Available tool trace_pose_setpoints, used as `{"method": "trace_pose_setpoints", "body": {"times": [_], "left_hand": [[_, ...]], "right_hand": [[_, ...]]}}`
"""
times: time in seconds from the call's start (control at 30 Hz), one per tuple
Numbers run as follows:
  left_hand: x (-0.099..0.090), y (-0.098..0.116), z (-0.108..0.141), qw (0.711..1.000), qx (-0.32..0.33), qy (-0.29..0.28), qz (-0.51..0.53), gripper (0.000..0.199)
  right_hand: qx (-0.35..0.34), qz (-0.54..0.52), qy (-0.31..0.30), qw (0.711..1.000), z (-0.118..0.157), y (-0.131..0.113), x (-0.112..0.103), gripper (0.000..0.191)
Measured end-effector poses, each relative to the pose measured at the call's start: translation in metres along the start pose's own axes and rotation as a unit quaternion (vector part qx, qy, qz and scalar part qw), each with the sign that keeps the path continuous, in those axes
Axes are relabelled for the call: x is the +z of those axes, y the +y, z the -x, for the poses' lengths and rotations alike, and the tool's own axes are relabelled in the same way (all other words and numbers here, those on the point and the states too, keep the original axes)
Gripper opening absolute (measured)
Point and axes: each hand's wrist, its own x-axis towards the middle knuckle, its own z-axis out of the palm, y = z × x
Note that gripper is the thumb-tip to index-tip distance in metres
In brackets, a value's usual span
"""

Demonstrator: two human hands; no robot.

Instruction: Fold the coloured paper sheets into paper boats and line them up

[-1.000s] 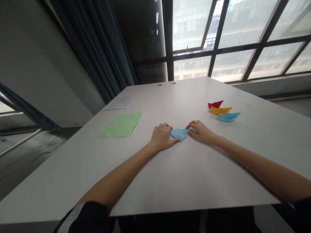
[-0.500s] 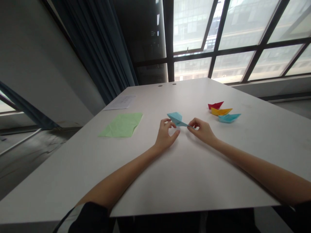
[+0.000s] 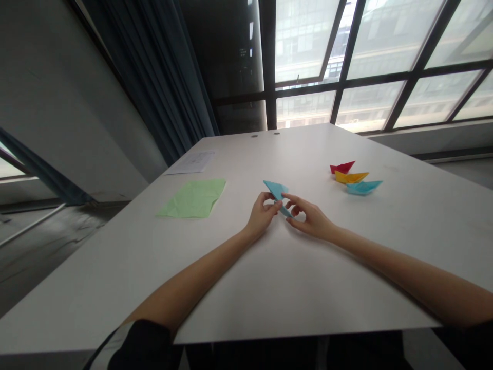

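Note:
A folded piece of light-blue paper (image 3: 274, 189) is between my two hands, tilted, with one point towards the far left and another towards me. My left hand (image 3: 262, 213) pinches its left edge between thumb and fingers. My right hand (image 3: 310, 217) is on its right side, the index finger lying on the upper part and the thumb at the near tip. Fingers cover part of the paper's middle, so its full shape is hidden.
To the right stand a red paper boat (image 3: 342, 167), a yellow paper boat (image 3: 351, 178) and a blue paper boat (image 3: 364, 188), close together. A creased green paper sheet (image 3: 194, 199) lies left on the white table (image 3: 246, 288). Behind it is a printed sheet (image 3: 191, 163).
My left hand has closed on the blue paper. The paper has turned so its near tip points more towards me, and my right hand has shifted slightly left and nearer.

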Motion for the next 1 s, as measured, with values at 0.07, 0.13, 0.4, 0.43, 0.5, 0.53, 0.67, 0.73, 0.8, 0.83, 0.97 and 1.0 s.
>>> {"method": "trace_pose_setpoints", "body": {"times": [0.07,0.13,0.4,0.43,0.5,0.53,0.67,0.73,0.8,0.83,0.97,1.0], "left_hand": [[-0.0007,-0.0017,-0.0007,1.0,0.014,-0.011,0.003,0.035],[-0.0014,-0.0036,-0.0016,0.999,0.027,-0.03,0.011,0.034],[0.0004,0.0011,0.0013,0.994,-0.001,-0.097,0.042,0.035],[0.0005,0.002,0.0016,0.994,-0.005,-0.099,0.042,0.036],[0.0002,0.0029,0.0018,0.995,-0.008,-0.098,0.037,0.036],[-0.0002,0.003,0.0016,0.995,-0.007,-0.096,0.034,0.036],[-0.0021,0.0024,0.0006,0.995,0.001,-0.096,0.032,0.034],[-0.0027,0.0023,0.0006,0.995,-0.001,-0.094,0.032,0.034],[-0.0022,0.0022,0.0011,0.996,-0.01,-0.091,0.024,0.034],[-0.0015,0.0022,0.0015,0.996,-0.013,-0.088,0.018,0.035],[0.0038,0.0015,0.0028,0.998,-0.005,-0.066,-0.022,0.035],[0.005,0.0013,0.003,0.998,0.005,-0.059,-0.037,0.034]], "right_hand": [[0.0,0.006,-0.011,1.0,-0.0006,-0.0011,-0.0007,0.055],[0.005,0.008,-0.012,1.0,-0.0014,-0.002,-0.0017,0.047],[0.042,-0.042,0.004,0.998,-0.0042,-0.0034,-0.0055,0.03],[0.048,-0.051,0.004,0.998,-0.0044,-0.003,-0.0058,0.03],[0.057,-0.066,0.002,0.996,-0.0044,-0.0021,-0.0063,0.03],[0.06,-0.072,-0.001,0.996,-0.0043,-0.0017,-0.0066,0.031],[0.061,-0.084,-0.001,0.995,-0.004,-0.0011,-0.0077,0.03],[0.058,-0.08,0.005,0.995,-0.004,-0.0016,-0.0079,0.028],[0.056,-0.064,0.011,0.996,-0.0041,-0.0026,-0.0074,0.028],[0.052,-0.05,0.016,0.997,-0.0042,-0.0032,-0.0067,0.03],[0.023,0.02,0.048,0.998,-0.0043,-0.0064,-0.0023,0.043],[0.015,0.032,0.052,0.998,-0.0043,-0.0074,-0.0012,0.045]]}}
